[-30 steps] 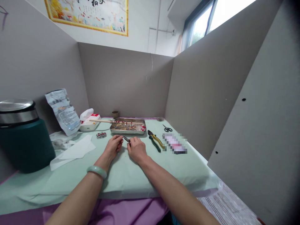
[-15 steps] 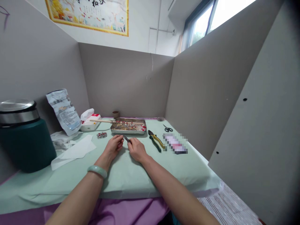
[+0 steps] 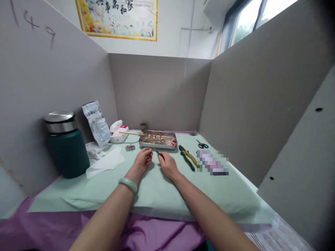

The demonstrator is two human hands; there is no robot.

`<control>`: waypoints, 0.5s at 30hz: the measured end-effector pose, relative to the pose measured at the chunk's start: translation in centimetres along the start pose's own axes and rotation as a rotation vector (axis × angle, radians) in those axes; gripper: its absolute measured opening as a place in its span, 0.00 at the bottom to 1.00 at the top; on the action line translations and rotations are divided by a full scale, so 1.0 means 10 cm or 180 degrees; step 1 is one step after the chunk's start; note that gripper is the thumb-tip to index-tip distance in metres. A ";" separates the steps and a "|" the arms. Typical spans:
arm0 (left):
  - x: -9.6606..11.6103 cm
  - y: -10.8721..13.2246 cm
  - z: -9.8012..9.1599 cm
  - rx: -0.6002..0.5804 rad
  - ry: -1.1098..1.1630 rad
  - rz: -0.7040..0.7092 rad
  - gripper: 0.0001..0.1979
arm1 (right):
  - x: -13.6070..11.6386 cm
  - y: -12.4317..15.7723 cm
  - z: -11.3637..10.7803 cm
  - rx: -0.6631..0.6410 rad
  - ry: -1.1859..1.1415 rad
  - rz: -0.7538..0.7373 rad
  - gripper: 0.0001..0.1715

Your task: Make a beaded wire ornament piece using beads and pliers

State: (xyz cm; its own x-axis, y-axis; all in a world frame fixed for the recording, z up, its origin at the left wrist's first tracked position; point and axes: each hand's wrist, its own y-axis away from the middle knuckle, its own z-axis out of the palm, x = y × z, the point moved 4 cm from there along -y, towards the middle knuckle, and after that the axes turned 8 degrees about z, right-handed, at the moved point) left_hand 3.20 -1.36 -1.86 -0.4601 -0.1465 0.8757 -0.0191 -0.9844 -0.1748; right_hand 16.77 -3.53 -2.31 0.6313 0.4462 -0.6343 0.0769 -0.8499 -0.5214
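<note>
My left hand [image 3: 142, 160], a pale green bangle [image 3: 128, 184] on its wrist, is closed in a pinch above the cloth. What its fingertips hold is too small to make out. In my right hand [image 3: 169, 166] is a slim dark hand tool [image 3: 157, 151], its tip pointing toward the left fingertips; its exact kind is unclear. Just beyond both hands lies a metal tray [image 3: 157, 146] of small red, gold and clear pieces. A stick [image 3: 130, 132] strung with red beads rests across the tray. Left of the tray is a small beaded piece [image 3: 130, 147].
Right of the hands lie green-and-yellow pliers [image 3: 188, 157], black scissors [image 3: 202, 145] and a blurred-out flat object [image 3: 213, 164]. On the left stand a dark green flask [image 3: 68, 151], a foil pouch [image 3: 97, 122] and a tissue pack [image 3: 119, 134], near white paper [image 3: 106, 164]. Grey partitions [image 3: 159, 94] enclose the table.
My view has swung left, so everything sits further right in the picture and more of the left partition shows. Both hands stay close together, the dark tool still in the right one.
</note>
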 end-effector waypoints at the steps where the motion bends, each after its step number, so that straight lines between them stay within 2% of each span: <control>1: 0.00 0.00 0.00 0.0008 -0.0016 0.0002 0.13 | 0.01 -0.01 0.00 -0.0005 -0.0054 0.0015 0.14; 9: 0.02 0.01 0.02 -0.0100 0.0060 0.0021 0.13 | 0.05 -0.03 0.01 -0.0055 -0.0289 0.0172 0.14; 15: 0.02 0.01 0.02 -0.0151 0.0065 0.0008 0.12 | 0.01 -0.02 0.01 -0.0084 -0.0136 0.0058 0.13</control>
State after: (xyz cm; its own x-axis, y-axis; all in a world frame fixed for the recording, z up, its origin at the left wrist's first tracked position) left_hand 3.34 -1.48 -1.61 -0.4781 -0.1464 0.8660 -0.0598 -0.9783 -0.1985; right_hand 16.74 -3.27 -2.34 0.5992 0.4416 -0.6678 0.0861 -0.8648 -0.4946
